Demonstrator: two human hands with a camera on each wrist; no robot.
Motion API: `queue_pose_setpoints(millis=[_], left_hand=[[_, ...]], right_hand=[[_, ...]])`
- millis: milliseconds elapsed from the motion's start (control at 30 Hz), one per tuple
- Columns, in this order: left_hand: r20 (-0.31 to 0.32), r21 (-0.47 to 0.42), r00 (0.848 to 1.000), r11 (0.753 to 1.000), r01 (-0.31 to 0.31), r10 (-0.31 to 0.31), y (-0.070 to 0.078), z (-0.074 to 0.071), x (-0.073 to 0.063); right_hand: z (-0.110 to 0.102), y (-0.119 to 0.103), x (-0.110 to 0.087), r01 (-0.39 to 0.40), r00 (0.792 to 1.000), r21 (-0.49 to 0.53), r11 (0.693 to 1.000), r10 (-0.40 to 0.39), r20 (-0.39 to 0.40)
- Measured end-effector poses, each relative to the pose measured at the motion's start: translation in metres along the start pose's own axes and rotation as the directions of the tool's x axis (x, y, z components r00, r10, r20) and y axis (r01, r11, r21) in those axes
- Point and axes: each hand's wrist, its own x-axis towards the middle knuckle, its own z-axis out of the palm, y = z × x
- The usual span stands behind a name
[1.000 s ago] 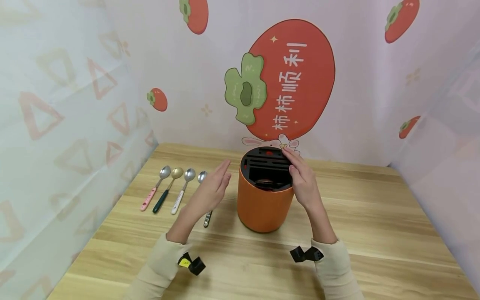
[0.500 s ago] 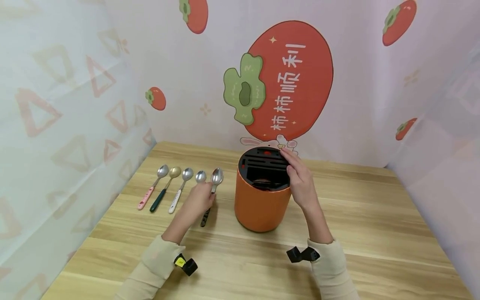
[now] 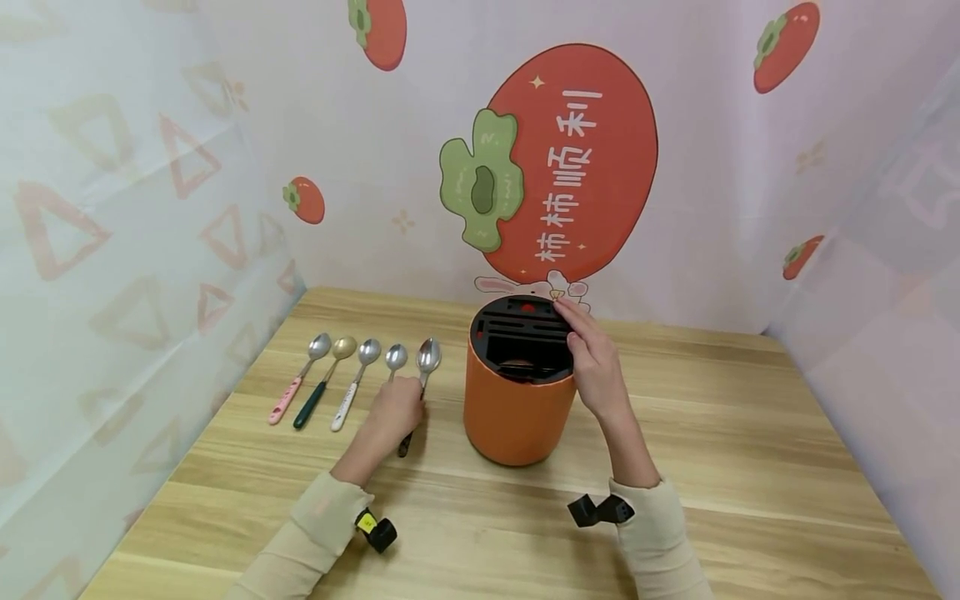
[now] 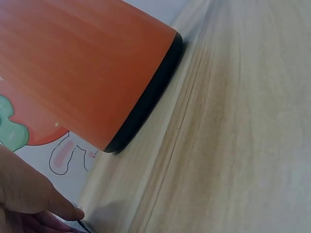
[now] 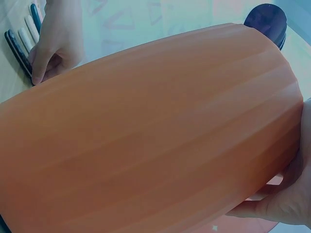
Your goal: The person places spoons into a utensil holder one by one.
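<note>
An orange cylindrical knife holder point(image 3: 517, 417) with a black slotted top stands upright on the wooden table. My right hand point(image 3: 597, 371) holds its right side, fingers along the rim; the right wrist view shows this hand point(image 5: 279, 206) against the orange wall. Left of the holder lies a spoon point(image 3: 429, 357) with a dark patterned handle, bowl pointing away. My left hand point(image 3: 396, 410) pinches that handle, thumb on its near side, and covers part of it. In the left wrist view, the thumb of this hand point(image 4: 29, 189) meets a dark sliver of the handle.
Several more spoons lie in a row to the left: one with a pink handle point(image 3: 285, 400), one dark green point(image 3: 311, 404), one white point(image 3: 344, 407). Another spoon's bowl point(image 3: 396, 357) shows above my left hand. Behind the table point(image 3: 750, 467) rises a printed cloth point(image 3: 697, 208).
My left hand has come down from beside the holder onto the rightmost spoon, whose bowl now shows, and shifted slightly left and toward me. The right hand keeps its place on the holder.
</note>
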Motion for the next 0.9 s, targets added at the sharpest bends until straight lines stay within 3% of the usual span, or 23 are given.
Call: queue_pose_setpoints(millis=[200,533,633,900], left_hand=[[0.036,-0.039,0.999,0.999,0.008,-0.007,-0.003,0.0,0.003],[0.11,-0.212,0.992,0.973,0.088,-0.066,-0.012,-0.002,0.002],[0.126,-0.257,0.989,0.96,0.111,-0.08,-0.013,-0.008,0.001],[0.119,-0.309,0.992,0.947,0.083,-0.049,-0.009,-0.029,0.002]], right_hand=[[0.0,0.0,0.0,0.005,1.0,-0.019,1.0,-0.005,-0.002],[0.001,0.0,-0.001,0.004,1.0,-0.004,1.0,-0.004,-0.002],[0.0,0.0,-0.001,0.007,1.0,-0.009,1.0,-0.007,0.001],[-0.001,-0.001,-0.001,-0.009,1.0,-0.012,1.0,0.009,0.011]])
